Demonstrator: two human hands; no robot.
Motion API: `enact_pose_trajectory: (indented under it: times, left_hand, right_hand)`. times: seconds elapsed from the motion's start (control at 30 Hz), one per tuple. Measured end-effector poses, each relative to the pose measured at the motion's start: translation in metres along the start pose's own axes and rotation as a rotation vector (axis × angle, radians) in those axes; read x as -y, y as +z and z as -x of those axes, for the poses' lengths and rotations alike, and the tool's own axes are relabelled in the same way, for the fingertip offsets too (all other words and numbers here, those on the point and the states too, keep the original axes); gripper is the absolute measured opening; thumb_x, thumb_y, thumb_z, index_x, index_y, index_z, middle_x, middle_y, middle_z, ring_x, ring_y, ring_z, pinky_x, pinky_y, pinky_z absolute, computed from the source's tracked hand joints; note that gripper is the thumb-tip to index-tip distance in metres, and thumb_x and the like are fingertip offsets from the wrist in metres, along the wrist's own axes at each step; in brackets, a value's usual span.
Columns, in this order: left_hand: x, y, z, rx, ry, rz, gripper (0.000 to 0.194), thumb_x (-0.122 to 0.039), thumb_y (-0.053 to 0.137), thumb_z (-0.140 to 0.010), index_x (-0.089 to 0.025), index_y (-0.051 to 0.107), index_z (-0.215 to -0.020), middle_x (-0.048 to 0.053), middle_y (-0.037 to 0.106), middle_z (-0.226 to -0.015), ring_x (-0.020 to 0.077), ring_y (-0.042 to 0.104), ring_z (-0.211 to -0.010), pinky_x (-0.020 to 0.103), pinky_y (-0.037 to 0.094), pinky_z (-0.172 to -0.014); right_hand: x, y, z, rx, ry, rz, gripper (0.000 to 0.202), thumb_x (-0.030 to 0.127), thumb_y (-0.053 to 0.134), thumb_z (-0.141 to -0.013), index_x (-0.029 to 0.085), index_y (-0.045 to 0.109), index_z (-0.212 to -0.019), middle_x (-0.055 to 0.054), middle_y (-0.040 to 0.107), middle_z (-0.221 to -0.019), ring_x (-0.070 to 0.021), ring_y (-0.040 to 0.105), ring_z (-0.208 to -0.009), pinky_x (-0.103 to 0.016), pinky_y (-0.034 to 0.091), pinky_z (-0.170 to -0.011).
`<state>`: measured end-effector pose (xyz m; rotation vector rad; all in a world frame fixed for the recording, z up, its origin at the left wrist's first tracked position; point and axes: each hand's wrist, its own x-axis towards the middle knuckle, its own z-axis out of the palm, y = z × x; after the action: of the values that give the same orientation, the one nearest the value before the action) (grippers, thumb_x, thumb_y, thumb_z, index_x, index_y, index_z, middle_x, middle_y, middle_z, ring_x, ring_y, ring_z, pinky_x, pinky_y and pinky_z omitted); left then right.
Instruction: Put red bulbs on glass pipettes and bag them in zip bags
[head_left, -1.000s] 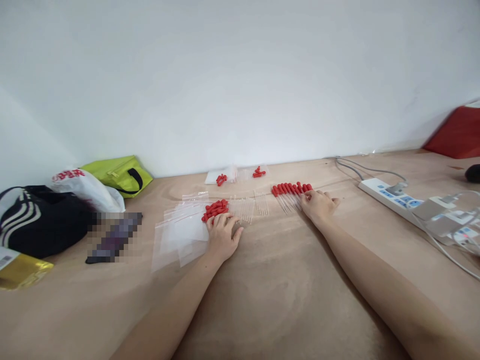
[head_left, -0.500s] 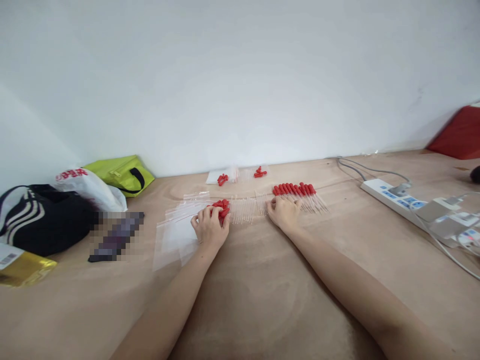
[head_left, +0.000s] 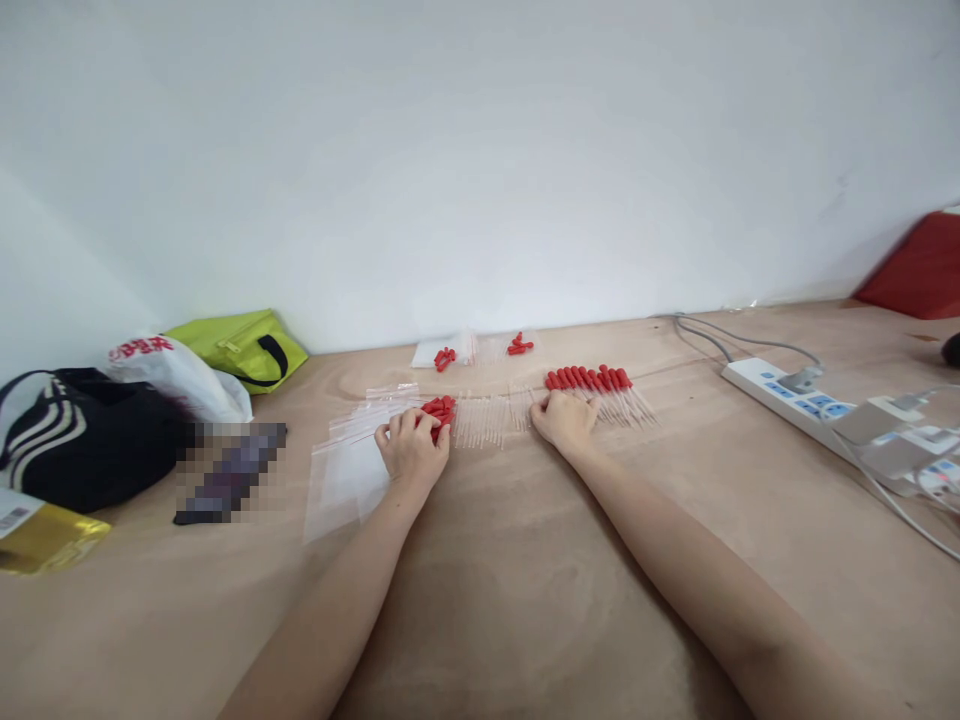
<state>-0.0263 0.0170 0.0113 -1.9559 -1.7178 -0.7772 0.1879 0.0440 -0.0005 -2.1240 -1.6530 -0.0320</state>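
Observation:
My left hand (head_left: 411, 445) is curled over a small heap of red rubber dropper bulbs (head_left: 439, 408), its thumb and fingers closed at a bulb. Under and beside it lie overlapping clear zip bags (head_left: 334, 480). My right hand (head_left: 564, 418) rests on the table with its fingers bent; the fingertips and whatever they hold are hidden. It sits at the left end of a row of droppers with red bulbs (head_left: 600, 380), their thin clear tubes pointing toward me. Between my hands, bare clear dropper tubes (head_left: 480, 422) lie side by side.
Farther back, near the wall, two small groups of red bulbs (head_left: 445, 359) lie on clear bags. A white power strip (head_left: 780, 395) with plugs and cables is at right. On the left are a black cap (head_left: 97, 440), a white plastic bag (head_left: 180, 380) and a yellow-green pouch (head_left: 240, 345).
My left hand has shifted very slightly left, along with a small shift of the whole view. My right hand stays at the end of the dropper row, its fingers a little more tucked.

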Motion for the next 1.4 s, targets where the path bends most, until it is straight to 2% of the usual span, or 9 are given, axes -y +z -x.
enact_pose_trajectory:
  times: [0.23,0.37,0.47,0.57,0.7,0.83,0.97,1.17,1.4]
  left_hand:
    - [0.0,0.0,0.0,-0.083,0.011,-0.013,0.016,-0.026,0.052,-0.078,-0.021,0.062,-0.067,0.005,0.064,-0.08,0.0242,0.051,-0.08,0.041,0.029,-0.075]
    - [-0.006,-0.006,0.003,-0.118,0.076,0.112,0.017,-0.03,0.052,-0.08,-0.021,0.064,-0.072,0.004,0.065,-0.083,0.0224,0.053,-0.082,0.041,0.03,-0.079]
    - [-0.014,-0.012,0.009,-0.038,0.244,0.304,0.017,-0.03,0.052,-0.08,-0.021,0.064,-0.072,0.003,0.064,-0.079,0.0193,0.054,-0.082,0.037,0.033,-0.08]
    - [-0.02,-0.016,0.015,0.072,0.377,0.437,0.015,-0.028,0.053,-0.078,-0.021,0.063,-0.069,0.002,0.063,-0.076,0.0177,0.054,-0.08,0.035,0.035,-0.079]
    - [-0.022,-0.02,0.02,0.166,0.385,0.444,0.01,-0.028,0.056,-0.073,-0.021,0.063,-0.071,0.003,0.063,-0.079,0.0197,0.052,-0.082,0.038,0.034,-0.081]
    - [-0.026,-0.022,0.021,0.226,0.41,0.44,0.023,-0.036,0.059,-0.071,-0.022,0.065,-0.088,0.005,0.062,-0.089,0.0218,0.051,-0.087,0.04,0.033,-0.082]
    - [-0.031,-0.022,0.022,0.293,0.432,0.439,0.014,-0.035,0.057,-0.076,-0.026,0.067,-0.079,0.003,0.062,-0.093,0.0212,0.05,-0.089,0.04,0.031,-0.083]
    - [-0.033,-0.019,0.023,0.289,0.397,0.471,0.013,-0.027,0.05,-0.083,-0.022,0.062,-0.081,0.001,0.065,-0.087,0.0182,0.052,-0.086,0.037,0.03,-0.082]
    - [-0.032,-0.018,0.022,0.313,0.362,0.478,0.014,-0.026,0.045,-0.086,-0.023,0.058,-0.088,0.001,0.068,-0.087,0.0176,0.056,-0.083,0.039,0.025,-0.089]
  right_hand:
    - [0.0,0.0,0.005,-0.047,-0.091,0.069,0.029,0.021,0.037,-0.078,0.007,0.062,-0.082,-0.021,0.063,-0.084,-0.0299,0.052,-0.084,-0.043,0.022,-0.075]
    - [-0.006,-0.005,0.01,-0.094,-0.101,0.047,0.027,0.023,0.037,-0.082,0.008,0.059,-0.085,-0.019,0.062,-0.088,-0.0294,0.05,-0.087,-0.04,0.021,-0.074]
    - [-0.02,-0.012,0.018,-0.099,-0.203,0.027,0.024,0.027,0.039,-0.083,0.013,0.058,-0.085,-0.013,0.062,-0.088,-0.0262,0.048,-0.087,-0.037,0.021,-0.072]
    - [-0.037,-0.02,0.03,-0.024,-0.407,-0.007,0.02,0.028,0.041,-0.083,0.017,0.057,-0.079,-0.009,0.062,-0.085,-0.0222,0.048,-0.084,-0.033,0.021,-0.068]
    - [-0.053,-0.028,0.046,0.088,-0.601,-0.104,0.02,0.032,0.044,-0.084,0.019,0.057,-0.075,-0.005,0.061,-0.076,-0.0188,0.047,-0.078,-0.031,0.021,-0.068]
    - [-0.053,-0.032,0.051,0.117,-0.604,-0.178,0.019,0.037,0.049,-0.081,0.02,0.057,-0.076,-0.003,0.059,-0.078,-0.018,0.047,-0.079,-0.03,0.023,-0.068]
    - [-0.045,-0.032,0.048,0.144,-0.575,-0.22,0.024,0.045,0.055,-0.074,0.021,0.058,-0.08,-0.002,0.058,-0.083,-0.0182,0.048,-0.082,-0.03,0.023,-0.069]
    - [-0.04,-0.025,0.046,0.19,-0.536,-0.22,0.016,0.034,0.053,-0.078,0.02,0.057,-0.075,-0.002,0.058,-0.081,-0.0181,0.048,-0.082,-0.03,0.022,-0.069]
    - [-0.034,-0.026,0.051,0.191,-0.595,-0.434,0.017,0.03,0.043,-0.085,0.018,0.051,-0.077,0.0,0.059,-0.076,-0.0128,0.051,-0.071,-0.031,0.022,-0.072]
